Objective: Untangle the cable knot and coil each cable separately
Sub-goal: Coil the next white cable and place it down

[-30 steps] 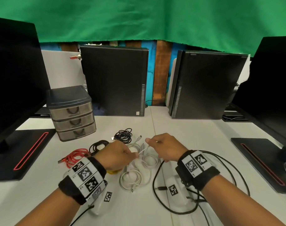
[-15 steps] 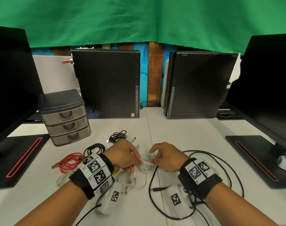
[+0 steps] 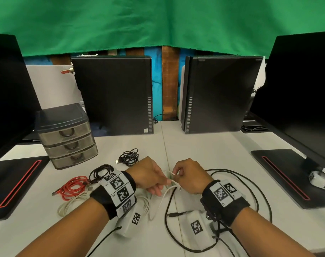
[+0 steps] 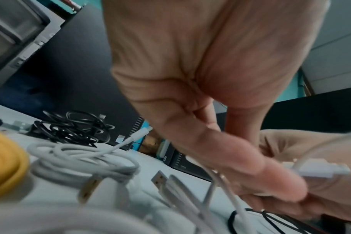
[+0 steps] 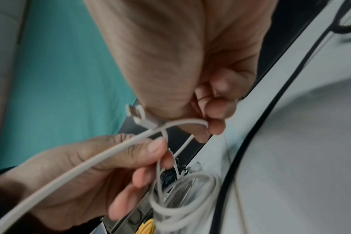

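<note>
Green cloth hangs behind two black computer towers at the back of the pale worktop (image 3: 204, 149). Both hands sit lower and nearer the body than a second ago, and closer together. The left hand (image 3: 148, 176) curls its fingers round a loop of the white cable (image 3: 162, 200), while the right hand (image 3: 190, 176) pinches the same cable near its plug, thumb against forefinger. More white coils lie on the worktop just under the hands; the left wrist hides most of them from the head view. Red, black and beige cables lie to the left. Both wrist views are blurred, so the knot itself cannot be made out.
</note>
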The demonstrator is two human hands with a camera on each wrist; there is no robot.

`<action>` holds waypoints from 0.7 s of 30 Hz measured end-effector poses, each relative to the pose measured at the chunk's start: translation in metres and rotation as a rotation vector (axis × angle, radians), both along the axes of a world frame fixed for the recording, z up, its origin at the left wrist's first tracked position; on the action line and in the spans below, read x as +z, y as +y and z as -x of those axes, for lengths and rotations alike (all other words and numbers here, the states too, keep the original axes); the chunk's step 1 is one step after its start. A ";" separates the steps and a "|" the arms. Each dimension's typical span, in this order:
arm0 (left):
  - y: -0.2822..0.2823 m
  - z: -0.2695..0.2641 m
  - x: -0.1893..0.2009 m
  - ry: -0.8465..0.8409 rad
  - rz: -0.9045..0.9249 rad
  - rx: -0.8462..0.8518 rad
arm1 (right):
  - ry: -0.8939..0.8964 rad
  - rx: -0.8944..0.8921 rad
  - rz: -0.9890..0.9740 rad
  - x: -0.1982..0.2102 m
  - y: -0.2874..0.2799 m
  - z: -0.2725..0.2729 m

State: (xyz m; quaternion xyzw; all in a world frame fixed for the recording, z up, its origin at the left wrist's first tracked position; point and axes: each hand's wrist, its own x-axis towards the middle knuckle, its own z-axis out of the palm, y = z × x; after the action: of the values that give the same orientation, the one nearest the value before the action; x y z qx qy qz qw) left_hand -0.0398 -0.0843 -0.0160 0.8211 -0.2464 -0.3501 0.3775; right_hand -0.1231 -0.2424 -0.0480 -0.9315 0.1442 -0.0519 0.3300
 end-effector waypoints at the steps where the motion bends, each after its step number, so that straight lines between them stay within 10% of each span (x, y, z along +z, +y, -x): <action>1: 0.000 -0.002 -0.001 -0.032 -0.037 0.000 | -0.001 -0.004 -0.029 -0.001 -0.001 0.001; 9: -0.001 -0.015 -0.006 -0.313 -0.149 0.103 | 0.013 -0.017 -0.398 -0.002 0.003 0.005; 21: 0.000 -0.009 -0.009 -0.527 -0.402 -0.098 | 0.010 0.005 -0.321 -0.005 0.003 0.007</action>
State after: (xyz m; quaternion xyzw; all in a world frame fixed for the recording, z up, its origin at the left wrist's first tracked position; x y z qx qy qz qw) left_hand -0.0312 -0.0842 -0.0251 0.9286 -0.3009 -0.1848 0.1139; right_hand -0.1302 -0.2394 -0.0535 -0.8674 0.1499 -0.0229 0.4740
